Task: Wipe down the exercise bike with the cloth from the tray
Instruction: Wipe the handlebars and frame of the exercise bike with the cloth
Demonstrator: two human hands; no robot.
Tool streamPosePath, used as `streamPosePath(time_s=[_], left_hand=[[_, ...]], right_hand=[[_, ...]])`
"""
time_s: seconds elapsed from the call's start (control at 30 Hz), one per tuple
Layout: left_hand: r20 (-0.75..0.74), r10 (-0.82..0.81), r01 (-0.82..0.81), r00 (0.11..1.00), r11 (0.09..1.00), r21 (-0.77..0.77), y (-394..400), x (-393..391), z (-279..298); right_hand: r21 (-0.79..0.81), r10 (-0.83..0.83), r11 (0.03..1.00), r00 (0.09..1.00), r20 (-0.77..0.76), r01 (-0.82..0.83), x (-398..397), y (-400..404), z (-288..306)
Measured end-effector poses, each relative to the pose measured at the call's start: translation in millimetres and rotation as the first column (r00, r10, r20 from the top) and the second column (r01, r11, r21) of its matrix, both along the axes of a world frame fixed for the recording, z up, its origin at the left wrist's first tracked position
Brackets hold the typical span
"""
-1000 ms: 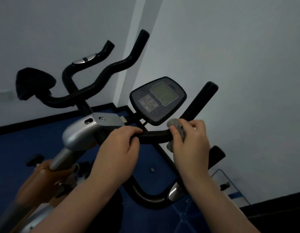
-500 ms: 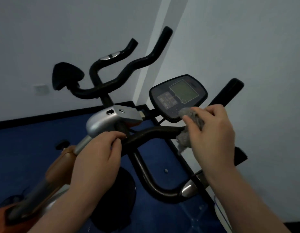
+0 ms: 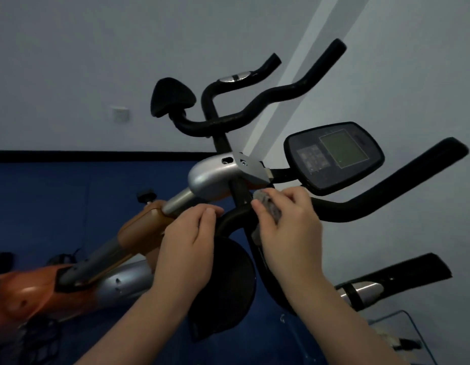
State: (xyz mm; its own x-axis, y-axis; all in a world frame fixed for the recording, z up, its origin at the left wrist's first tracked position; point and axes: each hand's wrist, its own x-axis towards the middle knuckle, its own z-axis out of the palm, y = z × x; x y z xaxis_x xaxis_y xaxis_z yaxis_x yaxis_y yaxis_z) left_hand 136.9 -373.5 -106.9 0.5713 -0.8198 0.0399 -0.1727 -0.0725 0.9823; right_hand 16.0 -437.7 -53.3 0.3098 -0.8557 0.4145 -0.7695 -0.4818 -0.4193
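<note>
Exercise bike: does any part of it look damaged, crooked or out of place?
Nothing stands out. The console sits whole on its mount, the handlebar looks intact, and the right hand presses the grey cloth on the bar. The dim light hides fine marks.

Both hands raised, left hand (image 3: 187, 239) curled, right hand (image 3: 289, 227) pinching

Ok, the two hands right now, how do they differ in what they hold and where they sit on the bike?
The right hand pinches the grey cloth against the black handlebar; the left hand holds no cloth and grips the bare bar where it curves down. The right hand sits just below the console; the left hand sits lower, near the silver stem housing. Both curl their fingers round the same bar.
</note>
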Motion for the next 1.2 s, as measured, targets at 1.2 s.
streamPosePath(time_s=[1.2], left_hand=[[0.092,0.014,-0.012,0.996,1.0,-0.023,3,1,0]], right_hand=[[0.372,0.441,0.876,0.821,-0.362,-0.306,24,-71,36]])
